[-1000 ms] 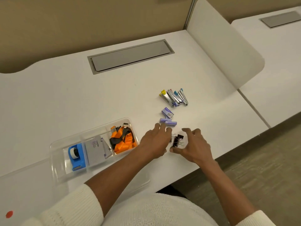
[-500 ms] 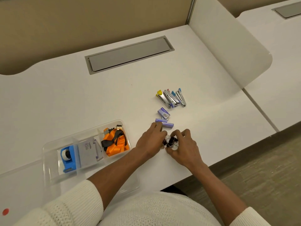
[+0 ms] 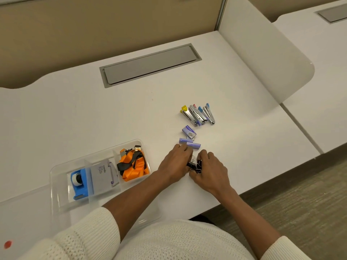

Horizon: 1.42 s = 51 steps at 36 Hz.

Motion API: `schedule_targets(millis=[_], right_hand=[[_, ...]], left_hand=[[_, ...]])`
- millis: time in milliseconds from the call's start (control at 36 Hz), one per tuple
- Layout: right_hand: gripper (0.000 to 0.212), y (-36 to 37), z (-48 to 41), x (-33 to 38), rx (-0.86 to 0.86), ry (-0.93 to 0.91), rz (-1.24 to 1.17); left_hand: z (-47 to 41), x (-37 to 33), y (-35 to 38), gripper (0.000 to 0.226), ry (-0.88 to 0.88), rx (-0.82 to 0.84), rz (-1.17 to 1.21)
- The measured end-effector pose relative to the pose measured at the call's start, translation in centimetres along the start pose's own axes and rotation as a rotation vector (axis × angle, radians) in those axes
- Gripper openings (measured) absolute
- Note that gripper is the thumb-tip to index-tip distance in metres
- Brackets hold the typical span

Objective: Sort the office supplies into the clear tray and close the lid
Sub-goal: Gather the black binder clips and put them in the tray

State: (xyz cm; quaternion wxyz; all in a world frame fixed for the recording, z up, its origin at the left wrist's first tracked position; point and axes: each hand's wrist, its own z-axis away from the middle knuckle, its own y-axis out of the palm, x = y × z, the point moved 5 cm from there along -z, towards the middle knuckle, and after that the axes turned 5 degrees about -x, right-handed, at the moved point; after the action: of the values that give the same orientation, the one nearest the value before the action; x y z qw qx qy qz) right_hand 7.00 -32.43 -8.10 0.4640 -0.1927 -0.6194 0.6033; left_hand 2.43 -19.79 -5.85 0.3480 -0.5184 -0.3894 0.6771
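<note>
A clear tray [image 3: 56, 177] sits on the white desk at the left, holding a blue tape dispenser [image 3: 79, 183], a grey card pack [image 3: 102, 174] and orange lanyards [image 3: 134, 164]. Its clear lid [image 3: 150, 218] lies under my left forearm. A small heap of black binder clips [image 3: 195, 165] lies on the desk between my hands. My left hand [image 3: 174, 163] and my right hand [image 3: 211, 170] cup the clips from both sides, fingers closed around them. Purple staple boxes [image 3: 189, 143] lie just beyond my fingers, and several small staplers [image 3: 199, 115] lie farther back.
A grey cable hatch [image 3: 150, 64] is set into the desk at the back. A white divider panel [image 3: 266, 59] stands along the desk's right side. The desk's front edge runs just right of my right hand, with floor below. A red dot [image 3: 7, 244] marks the near left corner.
Both hands have drawn together around the binder clips, gathering them into a tighter heap. The view has shifted slightly.
</note>
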Motion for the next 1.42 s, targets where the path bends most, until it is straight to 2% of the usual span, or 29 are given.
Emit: schedule_targets(millis=[250, 389, 500, 639, 722, 972, 1167, 1333, 1417], right_hand=[[0.045, -0.1, 0.3, -0.1, -0.055, -0.016, -0.064], [0.046, -0.3, 0.5, 0.2, -0.061, 0.019, -0.099], [0.046, -0.4, 0.4, 0.2, -0.049, 0.079, -0.096], [0.045, -0.6, 0.3, 0.1, -0.038, 0.091, -0.111], [0.046, -0.8, 0.6, 0.2, -0.042, 0.09, -0.113], [0.041, -1.1, 1.3, 0.7, -0.082, 0.1, -0.12], [0.028, -1.1, 1.6, 0.4, -0.109, 0.124, -0.114], [0.021, -0.7, 1.7, 0.3, -0.108, 0.136, -0.117], [0.02, -0.7, 1.5, 0.3, -0.096, 0.133, -0.113]], left_hand=[[0.0, 0.0, 0.5, 0.02, -0.021, -0.021, 0.029], [0.1, 0.3, 1.1, 0.044, -0.043, -0.047, 0.054], [0.3, 0.4, 1.5, 0.047, -0.039, -0.079, 0.02], [0.5, 0.6, 1.6, 0.026, -0.07, -0.09, -0.038], [0.5, 0.4, 1.7, 0.025, -0.064, -0.08, -0.056], [0.8, 0.2, 1.5, 0.04, -0.093, -0.029, -0.131], [1.8, 0.4, 1.3, 0.053, -0.173, -0.022, -0.223], [2.2, 0.0, 1.7, 0.065, -0.27, 0.004, -0.209], [2.3, -0.2, 2.0, 0.064, -0.286, 0.004, -0.205]])
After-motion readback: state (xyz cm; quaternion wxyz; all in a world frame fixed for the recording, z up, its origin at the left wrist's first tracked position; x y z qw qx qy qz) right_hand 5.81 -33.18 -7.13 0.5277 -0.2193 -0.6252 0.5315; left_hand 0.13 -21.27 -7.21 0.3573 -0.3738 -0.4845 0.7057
